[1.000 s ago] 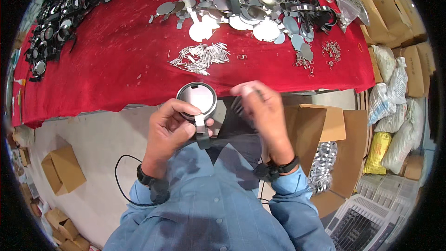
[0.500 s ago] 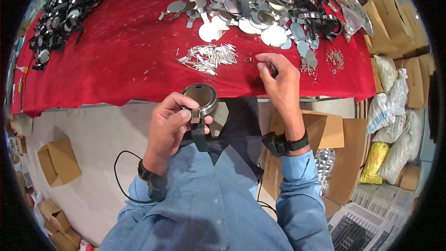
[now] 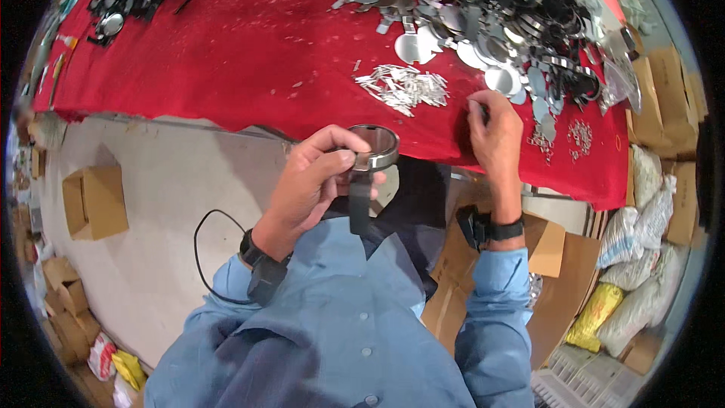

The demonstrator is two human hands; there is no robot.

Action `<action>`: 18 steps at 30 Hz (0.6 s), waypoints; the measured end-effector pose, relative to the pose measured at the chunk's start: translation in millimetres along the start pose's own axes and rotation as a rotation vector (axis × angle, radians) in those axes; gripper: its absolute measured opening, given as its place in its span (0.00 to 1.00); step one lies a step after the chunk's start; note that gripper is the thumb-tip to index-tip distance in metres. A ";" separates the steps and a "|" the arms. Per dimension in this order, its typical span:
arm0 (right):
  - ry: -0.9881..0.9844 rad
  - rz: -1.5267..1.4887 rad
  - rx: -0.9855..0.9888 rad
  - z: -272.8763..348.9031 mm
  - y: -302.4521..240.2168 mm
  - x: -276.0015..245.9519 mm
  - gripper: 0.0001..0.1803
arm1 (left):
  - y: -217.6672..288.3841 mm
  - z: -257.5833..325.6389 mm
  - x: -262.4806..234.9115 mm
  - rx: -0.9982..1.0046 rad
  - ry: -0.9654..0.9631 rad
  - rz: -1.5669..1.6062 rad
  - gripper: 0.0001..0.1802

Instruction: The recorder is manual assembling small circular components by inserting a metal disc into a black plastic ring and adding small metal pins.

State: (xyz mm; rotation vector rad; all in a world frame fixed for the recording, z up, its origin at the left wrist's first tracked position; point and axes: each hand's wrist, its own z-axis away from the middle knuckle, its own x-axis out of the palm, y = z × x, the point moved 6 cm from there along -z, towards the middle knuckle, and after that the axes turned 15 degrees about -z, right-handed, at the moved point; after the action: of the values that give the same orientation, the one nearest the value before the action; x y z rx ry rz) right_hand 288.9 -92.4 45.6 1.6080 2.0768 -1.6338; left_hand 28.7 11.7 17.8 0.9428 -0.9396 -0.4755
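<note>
L hand (image 3: 321,174): pinching round metal case (image 3: 380,143), frame centre, black strap (image 3: 360,204) hanging | R hand (image 3: 498,128): right of centre, fingers curled, cannot tell if loaded | Judgement: steady case by rim; keep strap joint unobstructed.

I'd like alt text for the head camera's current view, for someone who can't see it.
A person's left hand holds a round piece with a metal rim and a dark strap hanging down, while the right hand is over a red cloth. Silver pins and metal discs lie on the cloth.
</note>
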 end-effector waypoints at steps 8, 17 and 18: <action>-0.128 -0.831 0.483 41.7 -70.3 26.0 0.03 | -2.0 5.7 4.6 -0.042 0.053 -0.060 0.12; -0.120 -0.846 0.417 57.2 -114.7 33.6 0.02 | -3.9 10.7 5.1 -0.051 0.040 -0.107 0.12; -0.102 -0.820 0.407 57.8 -116.3 32.3 0.03 | -4.4 11.4 4.8 -0.048 0.045 -0.106 0.12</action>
State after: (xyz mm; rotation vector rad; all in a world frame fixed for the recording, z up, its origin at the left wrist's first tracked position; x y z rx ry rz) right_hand 160.1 -101.7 80.9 0.6767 2.6589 -2.4225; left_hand 21.8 0.6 19.2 0.9592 -0.8373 -0.5622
